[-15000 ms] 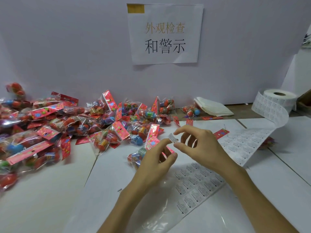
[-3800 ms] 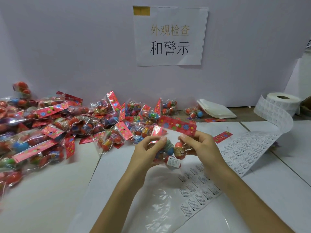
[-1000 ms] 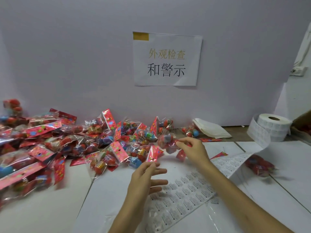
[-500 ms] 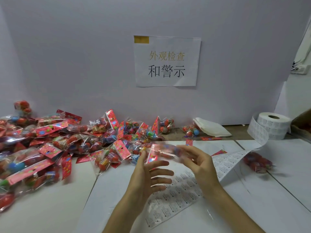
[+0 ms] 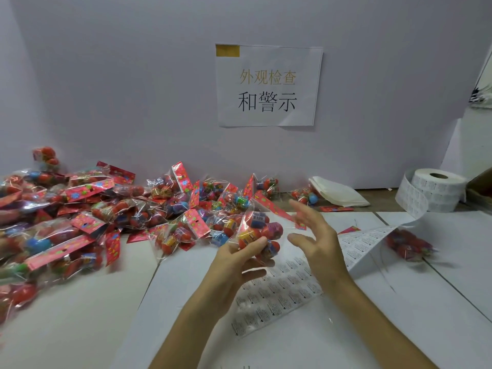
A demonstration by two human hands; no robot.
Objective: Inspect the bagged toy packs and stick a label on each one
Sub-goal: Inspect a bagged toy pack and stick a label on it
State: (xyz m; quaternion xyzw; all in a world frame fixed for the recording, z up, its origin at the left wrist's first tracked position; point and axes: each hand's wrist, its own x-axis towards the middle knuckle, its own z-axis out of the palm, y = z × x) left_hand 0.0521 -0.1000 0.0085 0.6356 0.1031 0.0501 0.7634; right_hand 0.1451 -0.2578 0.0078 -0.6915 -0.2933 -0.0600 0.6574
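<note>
— Red toy pack (image 5: 259,230) at frame centre: who has it?
— Now the left hand (image 5: 231,262) grips it; the right hand (image 5: 319,243), having passed it over, spreads wide, free for the label sheet (image 5: 282,294).

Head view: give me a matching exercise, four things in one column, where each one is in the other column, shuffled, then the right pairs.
Things:
1. sign
2. label roll
3. held pack
4. pile of packs

Places:
A. in the left hand
B. far right, at the back
C. on the wall
D. on the left

Pairs: 1-C, 2-B, 3-A, 4-D
</note>
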